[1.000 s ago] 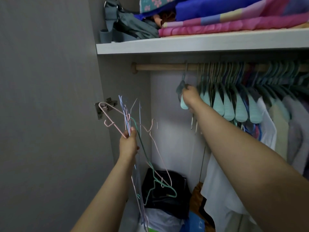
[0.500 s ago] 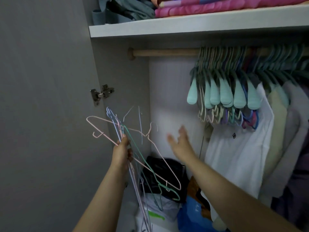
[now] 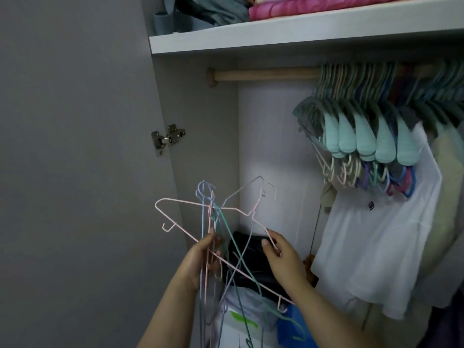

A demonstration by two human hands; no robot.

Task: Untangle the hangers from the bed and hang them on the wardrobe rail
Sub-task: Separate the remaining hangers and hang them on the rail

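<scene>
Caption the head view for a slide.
Left hand grips tangled wire hangers while right hand pinches a pink hanger, below the wardrobe rail.

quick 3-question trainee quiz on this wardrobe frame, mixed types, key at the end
1. True or false: the left hand grips the tangled bundle of wire hangers.
2. Which hanger do the fingers of the right hand pinch? A) a pink wire hanger B) a teal padded hanger C) none
3. Fill in: the bare stretch of the wooden rail lies on the ____ side of the hangers already hung on it.

Key: 1 true; 2 A; 3 left
</scene>
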